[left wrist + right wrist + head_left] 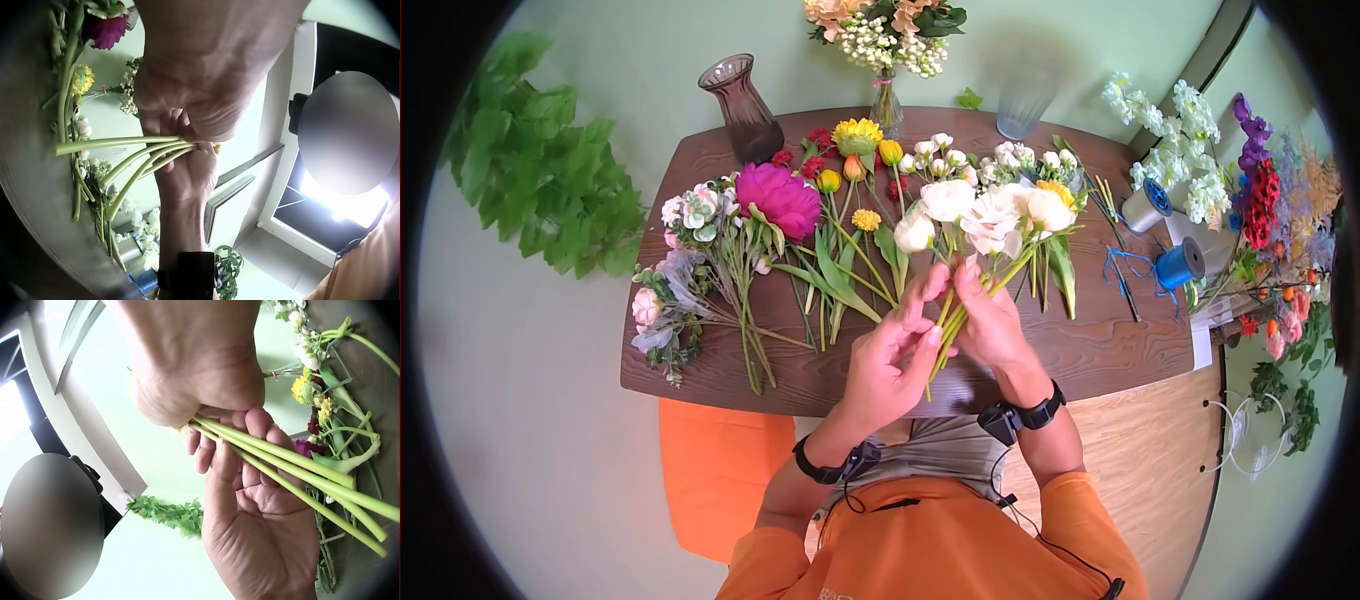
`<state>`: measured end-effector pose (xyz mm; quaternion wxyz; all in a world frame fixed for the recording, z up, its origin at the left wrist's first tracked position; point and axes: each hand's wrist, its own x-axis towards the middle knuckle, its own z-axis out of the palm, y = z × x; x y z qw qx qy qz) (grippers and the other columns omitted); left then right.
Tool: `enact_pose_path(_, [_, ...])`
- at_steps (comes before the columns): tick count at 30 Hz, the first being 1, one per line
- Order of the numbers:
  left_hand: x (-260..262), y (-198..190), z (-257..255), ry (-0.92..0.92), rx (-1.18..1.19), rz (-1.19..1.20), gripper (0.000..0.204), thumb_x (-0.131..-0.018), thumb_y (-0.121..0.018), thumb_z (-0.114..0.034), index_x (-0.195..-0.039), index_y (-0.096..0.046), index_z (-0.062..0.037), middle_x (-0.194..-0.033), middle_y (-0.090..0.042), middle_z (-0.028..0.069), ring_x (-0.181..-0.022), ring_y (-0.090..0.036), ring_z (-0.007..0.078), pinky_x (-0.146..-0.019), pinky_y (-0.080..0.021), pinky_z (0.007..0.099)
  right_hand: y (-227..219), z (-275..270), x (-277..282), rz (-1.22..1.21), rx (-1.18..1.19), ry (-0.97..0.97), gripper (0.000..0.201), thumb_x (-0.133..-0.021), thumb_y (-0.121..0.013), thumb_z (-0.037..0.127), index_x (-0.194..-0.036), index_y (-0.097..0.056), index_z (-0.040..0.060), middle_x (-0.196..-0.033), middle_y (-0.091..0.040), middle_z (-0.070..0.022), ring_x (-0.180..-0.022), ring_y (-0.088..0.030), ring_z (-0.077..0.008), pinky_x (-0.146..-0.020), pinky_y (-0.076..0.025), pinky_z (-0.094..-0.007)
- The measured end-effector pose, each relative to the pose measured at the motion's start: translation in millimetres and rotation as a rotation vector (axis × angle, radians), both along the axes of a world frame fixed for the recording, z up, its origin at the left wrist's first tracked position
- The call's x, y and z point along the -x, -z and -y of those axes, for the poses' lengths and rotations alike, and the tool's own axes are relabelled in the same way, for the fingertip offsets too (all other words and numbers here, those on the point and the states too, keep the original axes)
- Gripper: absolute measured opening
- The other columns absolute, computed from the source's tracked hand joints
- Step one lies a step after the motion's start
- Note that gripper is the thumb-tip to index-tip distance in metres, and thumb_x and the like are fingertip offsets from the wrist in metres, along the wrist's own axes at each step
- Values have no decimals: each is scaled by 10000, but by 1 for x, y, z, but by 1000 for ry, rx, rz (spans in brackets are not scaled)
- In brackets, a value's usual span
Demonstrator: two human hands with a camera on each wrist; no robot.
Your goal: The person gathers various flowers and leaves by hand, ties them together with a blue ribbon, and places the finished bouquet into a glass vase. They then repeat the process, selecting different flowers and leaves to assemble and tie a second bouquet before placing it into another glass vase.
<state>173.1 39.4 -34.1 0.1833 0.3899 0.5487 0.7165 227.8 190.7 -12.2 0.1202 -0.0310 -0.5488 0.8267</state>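
In the head view, white flowers point(948, 201) with a ruffled pale pink one point(994, 222) stand above both hands at the table's front. My right hand point(992, 325) grips their bundle of green stems point(287, 465) near the blooms. Beside it, my left hand point(890, 355), palm turned up, has its thumb and fingertips on one stem at the bundle's side. That stem point(112, 143) runs a little apart from the others in the left wrist view. Cut ends stick out below the hands, over the table's front edge. The right fingertips are partly hidden behind the stems.
A magenta peony point(778, 202), yellow flowers point(858, 137) and pale pink sprigs point(646, 306) lie on the brown table point(1100, 345). Behind stand a purple-tinted vase point(745, 110) and a clear glass point(1022, 118). Blue ribbon spools point(1180, 264) sit at the right.
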Motion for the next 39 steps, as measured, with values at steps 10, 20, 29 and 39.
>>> enact_pose_path(10, [4, -5, 15, 291, 133, 372, 162, -1081, -514, -133, -1153, -543, 9, -912, -635, 46, -753, -590, 82, -679, -484, 216, -11, 15, 5, 13, -147, -6, 524, -1084, -357, 553, -822, -413, 102, -847, -643, -157, -577, -546, -126, -402, -394, -216])
enact_pose_path(20, [1, 4, 32, 32, 103, 470, 216, -1129, -403, -261, -1054, -492, -80, -707, -349, -65, -563, -297, 25, -485, -242, 203, -8, 6, 17, -233, -515, -3, 268, -944, -744, 250, -1044, -655, 18, -936, -700, -43, -810, -649, -134, -729, -530, -275])
enact_pose_path(29, [21, 10, 48, -21, -68, 577, 246, -1132, -391, -284, -1026, -479, -81, -696, -356, -62, -551, -300, 28, -487, -264, 201, 21, -96, 28, 479, -1067, 354, 328, -900, -758, 302, -882, -746, -26, -702, -708, -172, -645, -700, -290, -684, -562, -384])
enact_pose_path(39, [20, 6, 47, -44, -53, 599, 232, -1132, -386, -256, -1015, -481, -79, -693, -353, -62, -538, -296, 24, -481, -259, 199, 24, -105, 52, 687, -1276, 166, 388, -831, -756, 356, -832, -758, -32, -671, -715, -171, -723, -724, -345, -878, -561, -487])
